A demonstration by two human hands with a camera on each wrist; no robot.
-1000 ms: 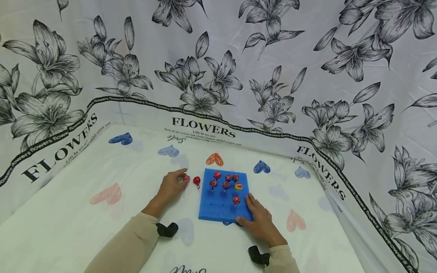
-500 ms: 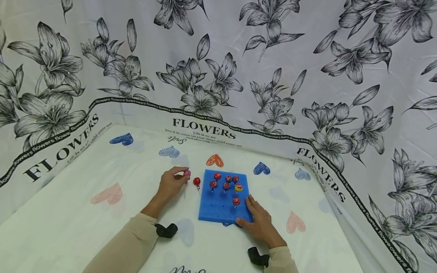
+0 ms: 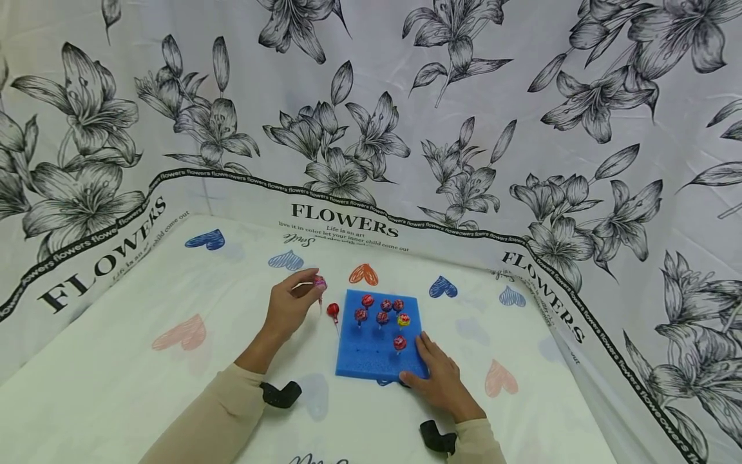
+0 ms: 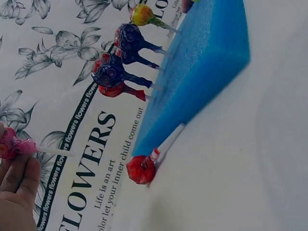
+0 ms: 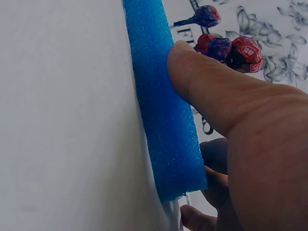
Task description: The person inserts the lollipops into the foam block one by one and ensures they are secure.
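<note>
My left hand (image 3: 288, 309) pinches a pink lollipop (image 3: 320, 282) by its wrapped head, above the tablecloth and left of the blue foam block (image 3: 365, 366). Its white stick points down in the head view, and the pink wrapper (image 4: 21, 147) shows at the left of the left wrist view. A red lollipop (image 3: 333, 310) lies on the cloth between that hand and the block. Several lollipops (image 3: 382, 318) stand upright in the foam, one of them yellow (image 3: 403, 319). With thumb and fingers my right hand (image 3: 437, 375) grips the block's near right corner.
A white tablecloth (image 3: 232, 309) printed with hearts covers the table. Behind it hangs a white curtain (image 3: 359, 77) with black flower drawings. Small holes show in the block's near left part.
My left hand has lifted the pink lollipop and moved slightly away from me, with its stick now hanging above the cloth. The right hand and block stay in place.
</note>
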